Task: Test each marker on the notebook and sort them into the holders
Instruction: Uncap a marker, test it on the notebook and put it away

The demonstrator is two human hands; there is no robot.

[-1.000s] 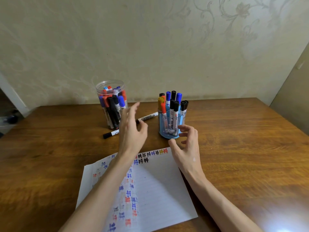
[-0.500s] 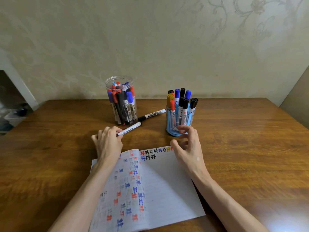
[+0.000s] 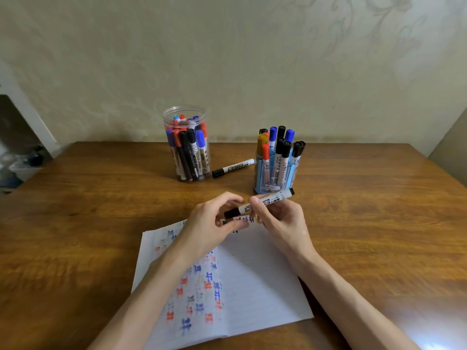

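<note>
Both hands hold one white marker with a black cap (image 3: 267, 200) above the top edge of the open notebook (image 3: 257, 279). My left hand (image 3: 212, 223) pinches the black cap end; my right hand (image 3: 280, 218) grips the white barrel. The marker lies slanted, its tail pointing up and right toward the blue holder (image 3: 274, 183). The notebook's pages carry rows of red, blue and black test marks. A clear round jar (image 3: 187, 145) full of markers stands at the back left. Another black-capped marker (image 3: 233, 168) lies on the table between the two holders.
The wooden table (image 3: 366, 223) reaches to a patterned wall behind. The blue holder has several markers standing cap-up. A doorway with blurred items shows at the far left.
My left hand picked a marker off the table near the jar and carried it toward me. My right hand left the blue holder's base and took hold of the barrel.
</note>
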